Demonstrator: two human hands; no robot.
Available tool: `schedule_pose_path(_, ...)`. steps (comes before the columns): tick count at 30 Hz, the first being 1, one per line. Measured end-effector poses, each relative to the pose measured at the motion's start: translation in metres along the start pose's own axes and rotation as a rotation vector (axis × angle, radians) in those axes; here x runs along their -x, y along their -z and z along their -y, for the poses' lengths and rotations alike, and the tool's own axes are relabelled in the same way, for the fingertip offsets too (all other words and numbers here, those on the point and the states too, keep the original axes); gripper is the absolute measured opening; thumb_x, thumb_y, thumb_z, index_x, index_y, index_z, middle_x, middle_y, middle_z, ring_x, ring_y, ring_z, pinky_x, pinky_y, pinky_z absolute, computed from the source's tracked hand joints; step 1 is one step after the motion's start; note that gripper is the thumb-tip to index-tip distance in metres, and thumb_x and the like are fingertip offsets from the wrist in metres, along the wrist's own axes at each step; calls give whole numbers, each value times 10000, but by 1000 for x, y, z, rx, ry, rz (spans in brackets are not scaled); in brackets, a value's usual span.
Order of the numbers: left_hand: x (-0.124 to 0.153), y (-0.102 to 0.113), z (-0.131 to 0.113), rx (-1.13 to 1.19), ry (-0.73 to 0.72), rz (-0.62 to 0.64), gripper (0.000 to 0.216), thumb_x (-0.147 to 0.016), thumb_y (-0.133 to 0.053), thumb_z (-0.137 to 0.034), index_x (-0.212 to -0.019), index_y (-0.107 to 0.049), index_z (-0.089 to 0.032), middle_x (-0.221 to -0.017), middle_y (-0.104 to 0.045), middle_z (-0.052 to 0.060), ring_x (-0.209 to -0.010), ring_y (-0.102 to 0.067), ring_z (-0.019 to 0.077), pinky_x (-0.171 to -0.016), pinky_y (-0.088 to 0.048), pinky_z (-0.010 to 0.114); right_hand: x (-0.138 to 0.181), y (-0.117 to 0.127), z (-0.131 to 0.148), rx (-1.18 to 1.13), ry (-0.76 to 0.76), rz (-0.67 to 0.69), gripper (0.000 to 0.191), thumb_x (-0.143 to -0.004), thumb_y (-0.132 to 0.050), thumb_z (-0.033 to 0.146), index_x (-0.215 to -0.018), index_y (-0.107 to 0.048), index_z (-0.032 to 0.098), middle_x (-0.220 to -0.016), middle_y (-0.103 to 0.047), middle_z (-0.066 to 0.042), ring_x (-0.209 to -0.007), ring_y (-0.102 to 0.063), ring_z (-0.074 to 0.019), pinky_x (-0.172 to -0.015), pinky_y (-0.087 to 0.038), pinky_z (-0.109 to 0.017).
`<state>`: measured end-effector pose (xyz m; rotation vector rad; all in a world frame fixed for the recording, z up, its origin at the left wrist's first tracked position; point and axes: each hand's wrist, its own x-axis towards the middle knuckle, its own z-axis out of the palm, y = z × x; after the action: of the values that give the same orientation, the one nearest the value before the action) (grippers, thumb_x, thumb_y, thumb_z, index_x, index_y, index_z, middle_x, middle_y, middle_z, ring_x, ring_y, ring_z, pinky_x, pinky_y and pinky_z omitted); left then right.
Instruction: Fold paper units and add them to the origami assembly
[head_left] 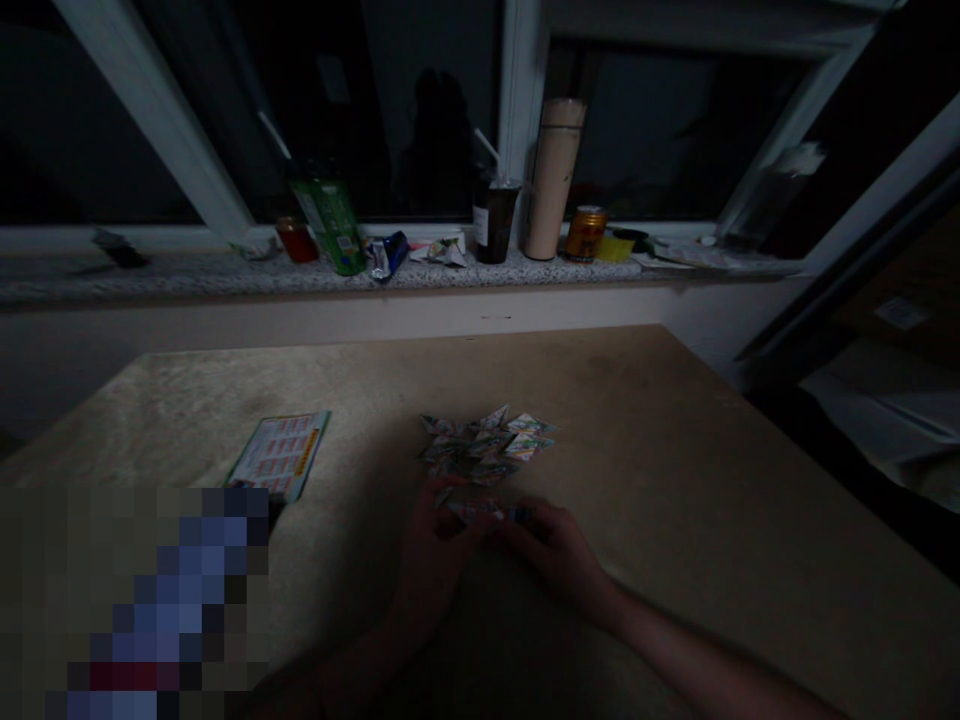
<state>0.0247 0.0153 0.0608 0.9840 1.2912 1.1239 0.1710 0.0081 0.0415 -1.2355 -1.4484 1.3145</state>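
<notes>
A folded piece of printed paper [478, 512] is held low over the table, in dim light. My left hand [435, 535] pinches its left part between thumb and fingers. At its right end, the fingers of my right hand [551, 542] are closed on the same piece. Just beyond my hands lies a cluster of similar pointed folded paper pieces [491, 445], printed in several colours. Shadow hides the exact folds and the fingertips' contact.
A printed card or booklet [281, 450] lies on the brown table [637, 440] at left, beside a pixelated area. Behind, the windowsill [420, 283] bears a green bottle [334, 225], a dark cup with a straw [495, 220], a tall tumbler [553, 185] and an orange can [586, 235].
</notes>
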Motion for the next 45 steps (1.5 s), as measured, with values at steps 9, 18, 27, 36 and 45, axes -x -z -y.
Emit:
schedule_pose_path(9, -2, 2, 6, -68, -27, -7, 389, -626, -706, -260, -948, -498, -196, -718, -714, -21, -627, -652, 155, -575, -493, 225, 1, 2, 0, 33, 48, 8, 301, -799, -530, 380, -644, -618, 139, -586, -584, -11, -507, -482, -100, -452, -351, -187)
schedule_pose_path(18, -1, 3, 5, -120, -94, 175, 172, -690, -636, -329, -723, -590, -167, -637, -613, -30, -610, -557, 128, -569, -428, 202, 3, 6, 3, 87, 103, -24, 357, -796, -520, 422, -600, -618, 139, -552, -593, -17, -501, -508, -109, -451, -382, -185)
schedule_pose_path(27, 4, 5, 11, -197, 11, 277, 347, -763, -525, -431, -559, -552, -153, -506, -482, -41, -515, -439, 110, -509, -350, 205, 5, 4, 6, -86, 52, 85, 362, -810, -511, 435, -639, -635, 141, -591, -601, -16, -540, -528, -105, -513, -412, -186)
schedule_pose_path(36, 7, 5, 5, -238, -36, 344, 325, -807, -480, -386, -598, -602, -170, -571, -554, -28, -585, -489, 136, -593, -386, 215, 3, 2, 4, -241, -37, 118, 351, -773, -555, 455, -629, -610, 140, -549, -530, 10, -489, -447, -85, -474, -352, -189)
schedule_pose_path(45, 11, 7, 16, -231, 133, 235, 367, -682, -565, -528, -649, -590, -164, -583, -535, -24, -589, -480, 142, -563, -395, 224, 7, 3, 9, -166, -71, 71, 367, -793, -491, 474, -620, -539, 154, -556, -429, 34, -523, -377, -93, -481, -313, -192)
